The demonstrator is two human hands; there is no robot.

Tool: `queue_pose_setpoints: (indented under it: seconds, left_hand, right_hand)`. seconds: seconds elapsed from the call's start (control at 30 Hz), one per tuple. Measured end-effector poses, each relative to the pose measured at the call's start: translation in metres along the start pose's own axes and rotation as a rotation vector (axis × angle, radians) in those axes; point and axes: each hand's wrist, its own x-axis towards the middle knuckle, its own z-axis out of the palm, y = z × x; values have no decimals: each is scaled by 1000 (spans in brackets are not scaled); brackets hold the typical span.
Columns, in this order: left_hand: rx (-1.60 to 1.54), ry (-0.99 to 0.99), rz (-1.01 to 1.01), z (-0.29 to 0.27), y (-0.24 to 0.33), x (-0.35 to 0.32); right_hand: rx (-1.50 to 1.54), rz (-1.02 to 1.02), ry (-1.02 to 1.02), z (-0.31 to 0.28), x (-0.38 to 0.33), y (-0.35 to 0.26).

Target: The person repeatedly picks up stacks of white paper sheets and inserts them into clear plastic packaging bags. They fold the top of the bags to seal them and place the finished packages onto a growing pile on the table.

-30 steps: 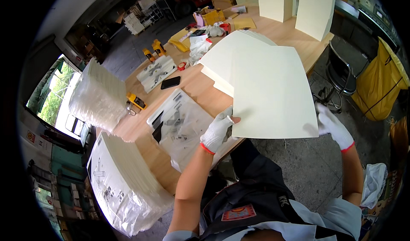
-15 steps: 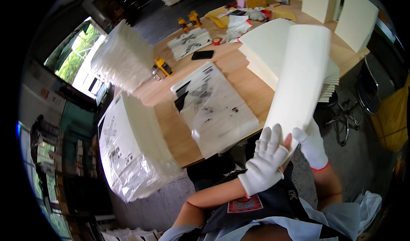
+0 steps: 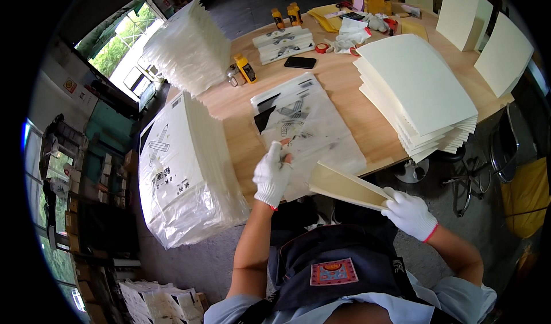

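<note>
Workshop clutter rings a long wooden desk (image 3: 344,88), and the printed plastic bag (image 3: 307,132) lying flat near its front edge serves as the landmark. Half a second ago both gloved hands were together at the lower end of a cream board held upright in front of the person; now they have parted. The left hand (image 3: 272,175) has come down onto the bag's near left edge, its fingers (image 3: 283,150) curled narrowly at the film, though I cannot tell for certain whether they pinch it or only press on it. The right hand (image 3: 410,212), off the desk's edge and below right of the bag, has its fingers wrapped around the end of the cream board (image 3: 347,187), which has dropped from upright to nearly level, its far end reaching over the bag's near right corner. The view has also swung down and toward the desk since then.

Right of the bag sits the fanned stack of cream boards (image 3: 419,88), unchanged. Beyond the bag lie a black phone (image 3: 300,62) and a yellow tape measure (image 3: 246,70). Left of the bag, beside the desk, stands a large bundle wrapped in clear plastic (image 3: 183,175), with a pile of white sheets (image 3: 186,45) behind it.
</note>
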Motion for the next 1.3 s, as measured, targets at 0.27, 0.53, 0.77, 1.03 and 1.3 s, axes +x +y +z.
queue_pose_setpoints:
  seconds: [0.27,0.53,0.77,1.03,1.3]
  left_hand:
    - [-393,-393,593,23,17,-57]
    - [-362,-262,431,44,83,-45]
    - [-402,-235,27,52,34,-39]
    - [-92,-288,279,45,4,-135]
    - [-156,75,-325,0,-55,-192]
  right_hand:
    - [446,265,-505,27,93,12]
    - [1052,266,100,119,146,-5]
    - [117,-11,123,86,111,-53]
    - [12,430,152,117,69,-4]
    - [-134,214,-161,83,28,-24]
